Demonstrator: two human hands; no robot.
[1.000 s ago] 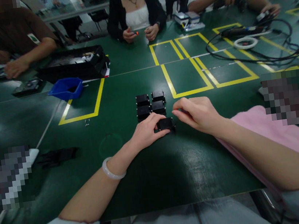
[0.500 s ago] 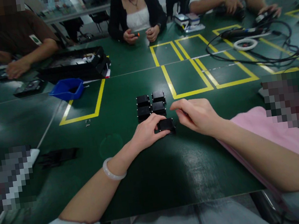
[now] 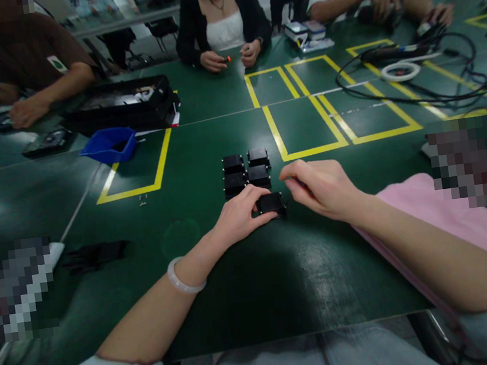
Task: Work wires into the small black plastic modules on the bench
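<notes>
My left hand, with a pale bangle on the wrist, grips a small black box on the green table. Just to its right my right hand hovers with thumb and fingers pinched together; what they pinch is too small to make out. Behind the held box several more black boxes stand in a tight block, close to my fingertips.
A blue bin and a long black tray sit at the back left. Yellow tape rectangles mark the table. Black cables and a white ring lie at the right. Three other people sit around the far side. A pink cloth lies under my right arm.
My right hand has shifted slightly up and to the left near the held box. My left hand and the boxes have stayed put.
</notes>
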